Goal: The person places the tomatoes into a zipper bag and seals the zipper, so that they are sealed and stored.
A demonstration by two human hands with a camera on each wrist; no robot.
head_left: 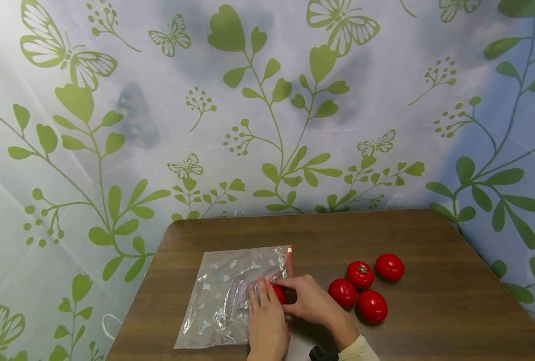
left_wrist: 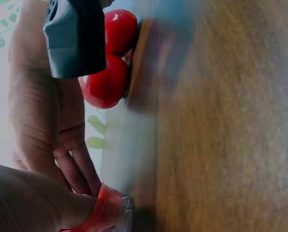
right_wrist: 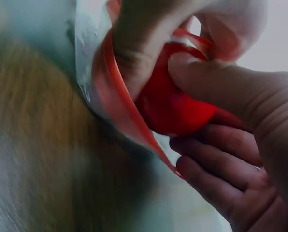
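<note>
Head: left hand (head_left: 267,321), fingers extended, rests on bag (head_left: 215,286), presumably steadying it; right grip (head_left: 312,299) pinches tomato (head_left: 278,295) at bag's edge. Left wrist: red rim (left_wrist: 100,209) touches left hand. Right wrist: rim gapes, giving tomato clearance, we judge.

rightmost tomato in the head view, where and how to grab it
The rightmost tomato is probably best held by its near and far sides, coming from the right: its body is smooth and rounded, and the green-topped tomato sits close on its left.
</note>
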